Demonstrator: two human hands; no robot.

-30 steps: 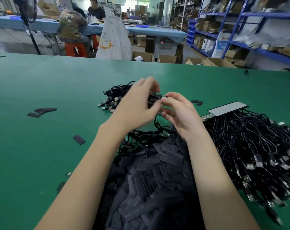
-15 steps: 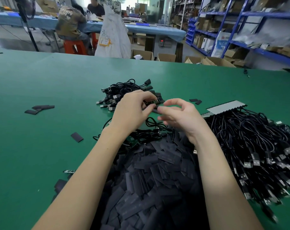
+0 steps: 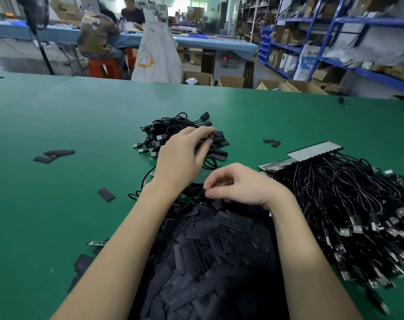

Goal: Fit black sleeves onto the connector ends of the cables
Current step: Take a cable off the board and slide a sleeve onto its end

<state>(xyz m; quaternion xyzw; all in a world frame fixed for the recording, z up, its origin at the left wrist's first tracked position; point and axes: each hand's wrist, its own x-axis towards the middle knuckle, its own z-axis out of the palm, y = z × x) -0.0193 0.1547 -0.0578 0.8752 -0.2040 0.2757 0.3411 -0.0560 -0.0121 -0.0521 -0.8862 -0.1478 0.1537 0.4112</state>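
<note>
A large heap of flat black sleeves (image 3: 210,255) lies on the green table in front of me. My left hand (image 3: 182,158) pinches the connector end of a black cable (image 3: 211,137) over the small pile of sleeved cables (image 3: 173,132). At the far edge of the heap, my right hand (image 3: 240,183) has its fingers curled and pinches a black sleeve (image 3: 204,192). To the right sprawls a big tangle of black cables with bare metal connectors (image 3: 349,211).
A grey card with a toothed edge (image 3: 312,151) rests on top of the cable tangle. Loose sleeves (image 3: 54,155) lie scattered on the green table (image 3: 57,116), with one (image 3: 106,194) near my left forearm. Beyond the table are people at a blue bench, boxes and blue shelving.
My right hand has left the left hand and dropped toward me onto the sleeve heap. My left hand has stayed over the small cable pile with the connector.
</note>
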